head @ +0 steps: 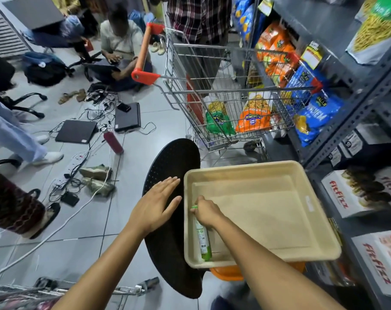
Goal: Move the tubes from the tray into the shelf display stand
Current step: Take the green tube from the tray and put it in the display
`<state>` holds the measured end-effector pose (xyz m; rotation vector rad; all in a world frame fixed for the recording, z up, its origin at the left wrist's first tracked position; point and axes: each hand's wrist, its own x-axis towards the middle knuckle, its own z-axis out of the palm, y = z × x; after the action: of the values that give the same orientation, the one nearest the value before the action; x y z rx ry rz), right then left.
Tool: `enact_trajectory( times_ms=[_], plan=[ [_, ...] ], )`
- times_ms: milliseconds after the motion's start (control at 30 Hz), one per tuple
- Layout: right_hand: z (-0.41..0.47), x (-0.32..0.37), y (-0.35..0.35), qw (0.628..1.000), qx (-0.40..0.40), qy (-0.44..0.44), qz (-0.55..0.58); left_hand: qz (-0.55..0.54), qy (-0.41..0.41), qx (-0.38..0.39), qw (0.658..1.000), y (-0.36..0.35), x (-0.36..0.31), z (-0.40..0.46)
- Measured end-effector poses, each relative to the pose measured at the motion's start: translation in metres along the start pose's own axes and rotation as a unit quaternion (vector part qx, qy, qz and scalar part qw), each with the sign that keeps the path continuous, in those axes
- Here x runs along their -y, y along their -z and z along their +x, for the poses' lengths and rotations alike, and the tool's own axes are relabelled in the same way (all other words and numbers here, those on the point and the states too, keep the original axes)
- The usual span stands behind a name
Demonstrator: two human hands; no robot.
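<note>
A beige tray [302, 220] rests in front of me, low and right of centre. One white and green tube [203, 242] lies along the tray's left inner wall. My right hand [204, 212] is inside the tray with its fingers closed around the tube's upper end. My left hand [155, 204] hovers flat, fingers apart, over a black perforated chair back [172, 162] just left of the tray. It holds nothing. A grey metal shelf unit [355, 113] rises on the right; no display stand is recognisable on it.
A wire shopping cart [234, 104] with snack bags stands ahead beside the shelves. Boxes [344, 195] fill the lower shelves at right. Laptops, cables, shoes and a red bottle [113, 142] litter the tiled floor at left, where people sit and stand.
</note>
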<state>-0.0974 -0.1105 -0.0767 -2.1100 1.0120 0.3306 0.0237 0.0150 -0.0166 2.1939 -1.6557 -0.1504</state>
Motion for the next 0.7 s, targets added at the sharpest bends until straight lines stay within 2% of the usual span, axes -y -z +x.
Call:
enact_trajectory(
  times_ms=[167, 400, 567, 700],
  plan=[
    [-0.030, 0.014, 0.062, 0.995, -0.073, 0.051, 0.039, 0.010, 0.013, 0.034, 0.999, -0.001, 0.000, -0.002],
    [-0.138, 0.051, 0.243, 0.956, -0.220, 0.182, 0.065, -0.065, 0.047, 0.027, 0.996, -0.001, -0.005, 0.023],
    [-0.245, 0.075, 0.368, 0.928, -0.283, 0.234, -0.057, -0.068, -0.051, -0.010, 0.996, 0.005, -0.084, 0.121],
    [-0.329, 0.085, 0.449, 0.933, -0.271, 0.214, -0.099, -0.099, -0.162, -0.056, 0.980, 0.040, -0.187, 0.208]
  ],
)
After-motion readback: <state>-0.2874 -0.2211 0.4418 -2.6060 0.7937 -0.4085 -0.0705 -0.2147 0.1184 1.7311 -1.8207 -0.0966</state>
